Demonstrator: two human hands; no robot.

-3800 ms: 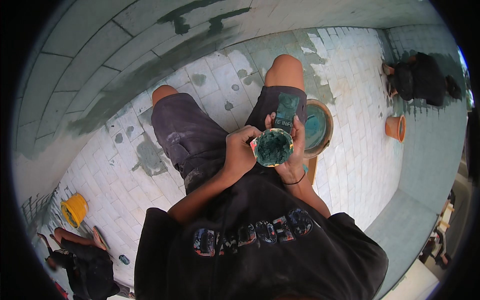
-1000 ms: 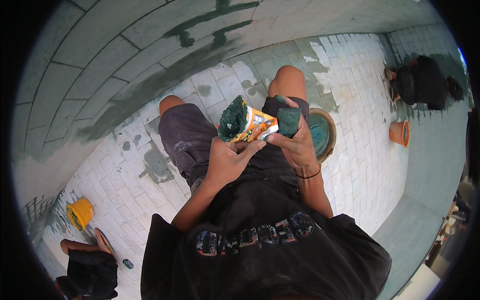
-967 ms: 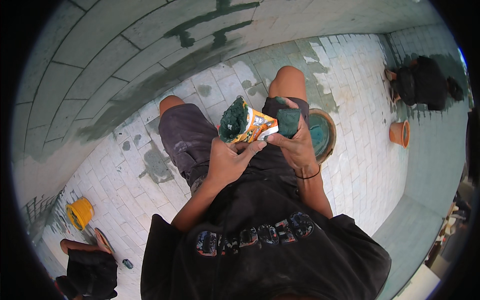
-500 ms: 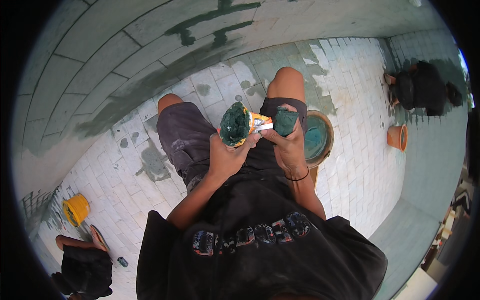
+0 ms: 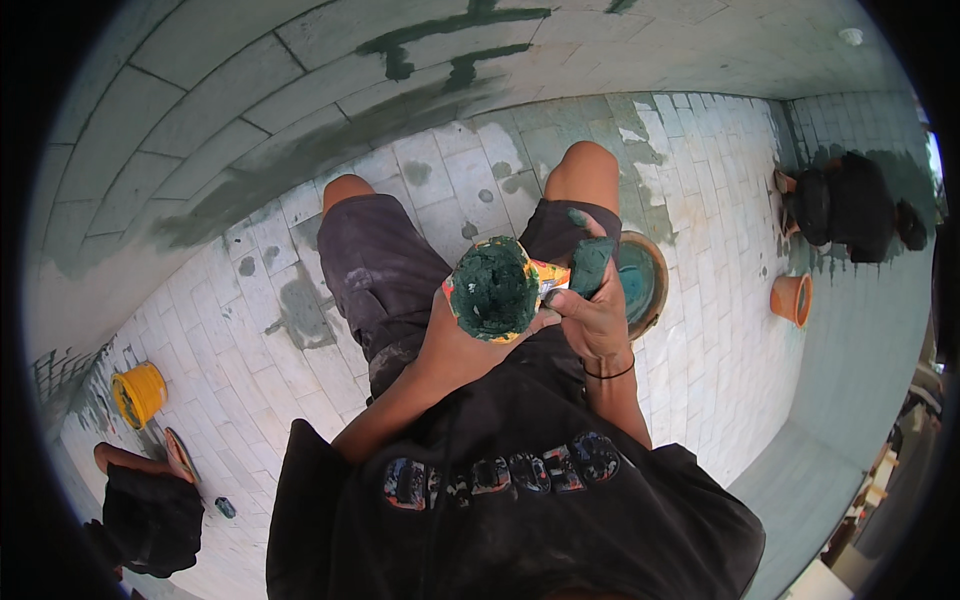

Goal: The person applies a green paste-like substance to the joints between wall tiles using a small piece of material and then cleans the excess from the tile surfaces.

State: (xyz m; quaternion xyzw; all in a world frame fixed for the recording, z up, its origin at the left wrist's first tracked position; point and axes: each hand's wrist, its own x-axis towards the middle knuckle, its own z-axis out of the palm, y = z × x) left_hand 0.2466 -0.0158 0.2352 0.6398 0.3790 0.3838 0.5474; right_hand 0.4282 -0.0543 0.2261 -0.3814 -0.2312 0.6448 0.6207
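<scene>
A cup-like container with yellow-orange printed sides point(image 5: 553, 277) holds dark green paste point(image 5: 490, 288), its opening turned up toward me. My left hand point(image 5: 455, 345) is wrapped round its lower side. My right hand point(image 5: 598, 322) grips a flat block smeared dark green point(image 5: 591, 265), perhaps a sponge or pad; its exact kind is unclear. The right thumb rests at the container's pale flap, close to my left fingertips. Green paste marks the right fingers. Both hands are above my lap, between my knees.
A round basin point(image 5: 657, 287) of greenish water stands by my right leg. A terracotta-coloured bucket point(image 5: 791, 299) and a crouching person point(image 5: 850, 205) are farther right. At lower left are a yellow bucket point(image 5: 138, 394) and another person point(image 5: 150, 510). A green-smeared tiled wall point(image 5: 200, 120) curves ahead.
The container has shifted slightly right and nearer, and its opening faces me more fully. My right hand has moved a little right and nearer with the green block.
</scene>
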